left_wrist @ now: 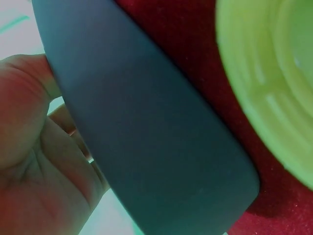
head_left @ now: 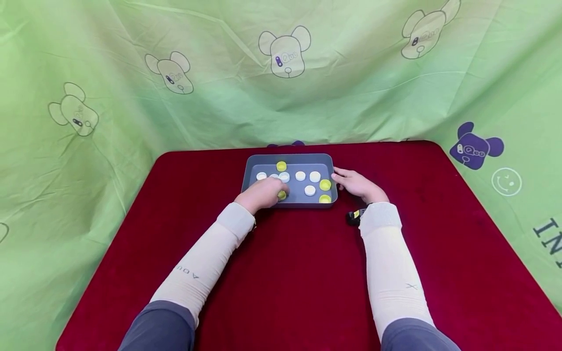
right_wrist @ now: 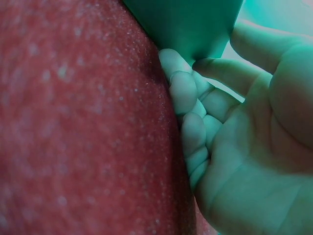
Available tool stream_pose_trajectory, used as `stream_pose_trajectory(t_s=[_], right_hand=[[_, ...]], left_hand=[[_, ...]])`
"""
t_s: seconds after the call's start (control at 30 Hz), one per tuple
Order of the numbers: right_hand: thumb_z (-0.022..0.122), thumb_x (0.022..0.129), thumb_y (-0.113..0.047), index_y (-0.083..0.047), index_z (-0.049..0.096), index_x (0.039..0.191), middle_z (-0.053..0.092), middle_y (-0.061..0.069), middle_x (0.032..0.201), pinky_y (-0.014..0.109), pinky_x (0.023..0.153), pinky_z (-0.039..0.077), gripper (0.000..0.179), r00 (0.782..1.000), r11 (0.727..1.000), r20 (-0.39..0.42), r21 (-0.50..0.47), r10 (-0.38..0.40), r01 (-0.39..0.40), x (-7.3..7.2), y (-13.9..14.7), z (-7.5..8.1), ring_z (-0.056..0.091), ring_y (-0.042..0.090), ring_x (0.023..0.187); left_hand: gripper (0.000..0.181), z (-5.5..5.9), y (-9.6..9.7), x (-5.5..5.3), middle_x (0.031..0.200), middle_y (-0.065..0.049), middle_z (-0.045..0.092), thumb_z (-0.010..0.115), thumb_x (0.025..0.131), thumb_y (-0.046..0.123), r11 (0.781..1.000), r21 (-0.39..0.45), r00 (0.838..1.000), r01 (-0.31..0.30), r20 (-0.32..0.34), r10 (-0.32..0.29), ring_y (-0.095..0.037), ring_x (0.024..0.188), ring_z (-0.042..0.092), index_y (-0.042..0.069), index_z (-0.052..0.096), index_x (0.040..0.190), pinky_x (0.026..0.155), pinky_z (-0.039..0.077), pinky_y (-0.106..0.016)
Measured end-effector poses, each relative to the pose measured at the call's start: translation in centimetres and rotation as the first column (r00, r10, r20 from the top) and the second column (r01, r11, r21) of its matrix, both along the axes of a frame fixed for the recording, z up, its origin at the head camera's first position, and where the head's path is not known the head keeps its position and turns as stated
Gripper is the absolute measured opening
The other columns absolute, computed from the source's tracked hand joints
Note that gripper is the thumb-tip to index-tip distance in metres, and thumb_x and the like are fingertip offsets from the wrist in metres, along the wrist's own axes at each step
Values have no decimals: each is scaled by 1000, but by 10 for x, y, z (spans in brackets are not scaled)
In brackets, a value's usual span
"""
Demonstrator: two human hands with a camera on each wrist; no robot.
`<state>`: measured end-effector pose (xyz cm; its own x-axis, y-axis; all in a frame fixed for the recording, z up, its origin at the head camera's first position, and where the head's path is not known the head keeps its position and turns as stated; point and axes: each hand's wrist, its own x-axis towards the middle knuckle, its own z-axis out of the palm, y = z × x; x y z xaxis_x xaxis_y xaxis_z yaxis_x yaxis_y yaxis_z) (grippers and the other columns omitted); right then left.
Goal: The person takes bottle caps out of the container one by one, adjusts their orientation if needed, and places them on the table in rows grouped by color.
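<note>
A grey tray (head_left: pixel 303 204) holds several round white caps (head_left: pixel 310 190) and yellow caps (head_left: pixel 325 185). My left hand (head_left: pixel 263 192) reaches over the near-left part of the tray, its fingers down inside. Right at those fingers lies a yellow cap (head_left: pixel 281 195), partly covered by them. The tray's wall (left_wrist: pixel 151 117) hides the left fingertips in the left wrist view, so I cannot tell whether they pinch the cap. At the tray's right side, my right hand (head_left: pixel 357 184) grips the edge, thumb on top. Its other fingers curl low beside the tray wall (right_wrist: pixel 190 24).
The tray stands on a red cloth-covered table (head_left: pixel 303 273), near its far edge. Green printed curtains (head_left: pixel 219 117) surround the table. A large yellow-green ring-shaped thing (left_wrist: pixel 254 83) appears close up in the left wrist view. A black wrist device (head_left: pixel 353 217) is at the right wrist.
</note>
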<state>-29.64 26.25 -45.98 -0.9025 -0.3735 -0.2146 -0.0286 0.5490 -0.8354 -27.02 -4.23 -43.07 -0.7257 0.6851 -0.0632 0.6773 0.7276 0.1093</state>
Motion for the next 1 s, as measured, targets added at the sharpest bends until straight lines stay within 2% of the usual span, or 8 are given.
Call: stream_pose_trajectory(t_s=[0.13, 0.37, 0.47, 0.57, 0.7, 1.0], right_hand=[[43, 105, -35, -9, 21, 155, 51, 18, 100, 42, 93, 31, 61, 1000, 1000, 13, -4, -4, 4, 0, 0, 0, 48, 30, 95], [43, 104, -38, -11, 21, 155, 51, 19, 101, 43, 96, 30, 62, 1000, 1000, 25, -3, -15, 15, 0, -1, 1, 49, 30, 97], [43, 104, -38, -11, 21, 155, 52, 19, 100, 43, 96, 31, 62, 999, 1000, 28, 1, -20, 20, 0, -1, 1, 49, 30, 97], [43, 104, -38, -12, 21, 155, 52, 19, 99, 43, 96, 31, 62, 999, 1000, 27, -1, -20, 20, -1, -2, 0, 49, 30, 97], [43, 104, -38, -11, 22, 155, 52, 19, 99, 43, 96, 31, 62, 1000, 1000, 24, -10, -20, 20, -1, -1, 0, 49, 30, 96], [44, 104, -37, -11, 21, 155, 51, 19, 99, 43, 96, 30, 62, 999, 1000, 31, -10, -29, 29, 0, -2, -1, 48, 31, 97]], left_hand=[[29, 0, 0, -1, 72, 1, 54, 53, 80, -9, 1000, 14, 1000, 19, -6, -19, -17, 74, 50, 14, 69, 82, 69, 41, -28], [26, -2, -2, -2, 69, 1, 51, 52, 79, -10, 999, 22, 999, 33, 4, -33, -16, 72, 48, 12, 66, 80, 68, 40, -26], [30, 0, -3, -1, 76, 2, 58, 53, 81, -10, 999, 20, 999, 32, 9, -32, -14, 77, 52, 14, 70, 87, 73, 43, -26], [36, 3, -4, 0, 92, 2, 66, 54, 83, -7, 1000, 14, 1000, 24, 11, -24, -14, 88, 58, 17, 74, 100, 82, 46, -26], [38, 6, -5, 2, 104, 1, 68, 56, 87, -3, 1000, 12, 1000, -4, 9, 4, -14, 99, 60, 19, 74, 111, 86, 48, -28], [30, 7, -9, 6, 85, 0, 59, 56, 86, -3, 1000, 17, 1000, -2, -18, 2, -13, 83, 52, 19, 73, 99, 70, 46, -28]])
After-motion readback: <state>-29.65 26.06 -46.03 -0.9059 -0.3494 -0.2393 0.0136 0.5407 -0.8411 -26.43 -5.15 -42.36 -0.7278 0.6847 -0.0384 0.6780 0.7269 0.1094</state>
